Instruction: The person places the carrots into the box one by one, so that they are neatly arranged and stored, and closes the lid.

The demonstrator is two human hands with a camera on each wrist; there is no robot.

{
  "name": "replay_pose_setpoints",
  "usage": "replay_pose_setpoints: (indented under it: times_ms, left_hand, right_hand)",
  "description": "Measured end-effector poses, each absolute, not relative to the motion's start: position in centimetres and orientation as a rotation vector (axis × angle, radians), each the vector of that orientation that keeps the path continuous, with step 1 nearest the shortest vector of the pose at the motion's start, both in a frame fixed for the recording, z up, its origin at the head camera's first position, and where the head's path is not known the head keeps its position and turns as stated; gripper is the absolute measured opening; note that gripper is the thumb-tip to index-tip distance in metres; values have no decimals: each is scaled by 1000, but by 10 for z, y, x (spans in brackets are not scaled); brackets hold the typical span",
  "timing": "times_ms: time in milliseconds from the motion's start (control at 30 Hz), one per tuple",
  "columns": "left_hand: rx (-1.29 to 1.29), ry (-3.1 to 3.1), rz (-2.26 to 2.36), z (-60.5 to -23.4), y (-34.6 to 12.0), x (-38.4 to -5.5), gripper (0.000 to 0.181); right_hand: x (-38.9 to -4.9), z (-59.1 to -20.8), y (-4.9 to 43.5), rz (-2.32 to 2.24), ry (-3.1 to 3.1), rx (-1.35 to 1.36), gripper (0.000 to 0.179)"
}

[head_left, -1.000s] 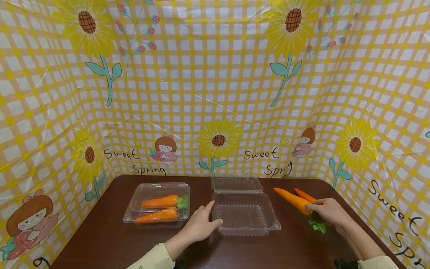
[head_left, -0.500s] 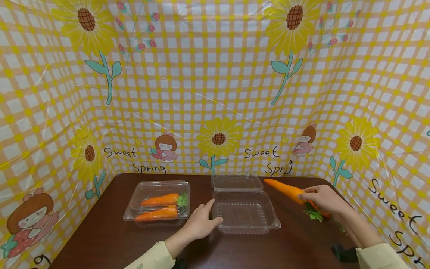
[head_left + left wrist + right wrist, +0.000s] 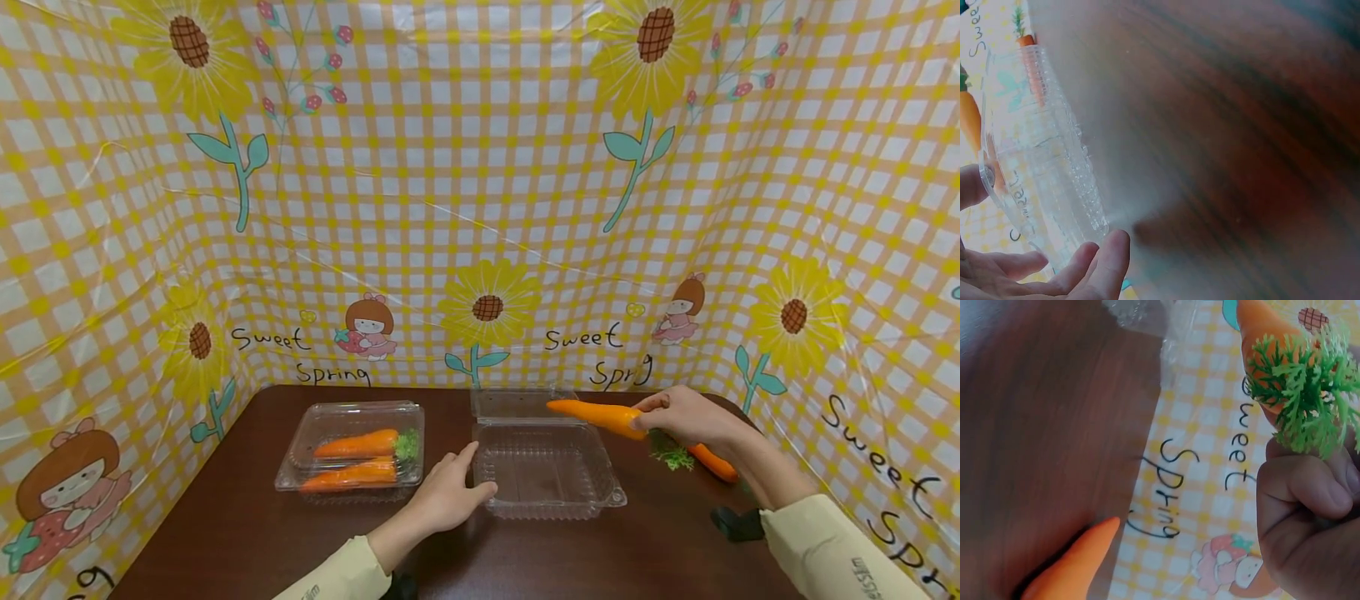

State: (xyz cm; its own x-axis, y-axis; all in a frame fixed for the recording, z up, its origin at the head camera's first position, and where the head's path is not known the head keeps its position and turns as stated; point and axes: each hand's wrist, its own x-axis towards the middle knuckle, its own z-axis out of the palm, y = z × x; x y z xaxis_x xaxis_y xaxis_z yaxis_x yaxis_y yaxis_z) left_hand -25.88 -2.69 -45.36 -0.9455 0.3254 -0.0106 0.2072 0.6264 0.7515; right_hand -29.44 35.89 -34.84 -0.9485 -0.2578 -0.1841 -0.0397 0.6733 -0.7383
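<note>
An orange carrot (image 3: 596, 414) with a leafy green top (image 3: 1310, 387) is held up by my right hand (image 3: 690, 417), pinched near its leafy end. Its tip points left, over the back right of a clear plastic box (image 3: 551, 479), whose lid (image 3: 517, 408) lies folded back. My left hand (image 3: 448, 496) rests at that box's left side, fingers extended along the wall and thumb by the near corner. The left wrist view shows the thumb at the rim of the box (image 3: 1066, 150). A second carrot (image 3: 716, 464) lies on the table under my right forearm, partly hidden.
On the left stands a closed clear box (image 3: 360, 414) with two carrots (image 3: 356, 475) inside. The dark brown table (image 3: 225, 533) ends against a checked yellow cloth (image 3: 420, 225) behind and on both sides.
My right hand has lifted the carrot off the table and carried it leftward toward the middle box. The other carrot stays on the table. My left hand has not moved.
</note>
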Motion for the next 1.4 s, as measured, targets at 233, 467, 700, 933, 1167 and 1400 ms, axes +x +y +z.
replay_pose_setpoints:
  times_ms: [233, 467, 700, 933, 1167, 1400]
  left_hand:
    - [456, 2697, 1219, -454, -27, -257, 78]
    - [447, 2691, 1230, -456, -31, -251, 77]
    - [447, 2696, 1219, -454, -29, -254, 78]
    - [462, 2711, 1225, -451, -28, -256, 77]
    - [457, 2705, 1214, -451, -28, -254, 77]
    - [459, 2709, 1196, -449, -25, -257, 77]
  right_hand:
    - [-311, -351, 333, -1089, 2557, -365, 55]
    - [-325, -361, 305, -1025, 2520, -497, 47]
    - [-334, -371, 292, -936, 2512, -513, 39]
    - [-342, -378, 284, -923, 2500, -510, 44]
    - [-346, -390, 271, -892, 2497, -546, 42]
    - [-350, -396, 261, -742, 2573, -637, 42]
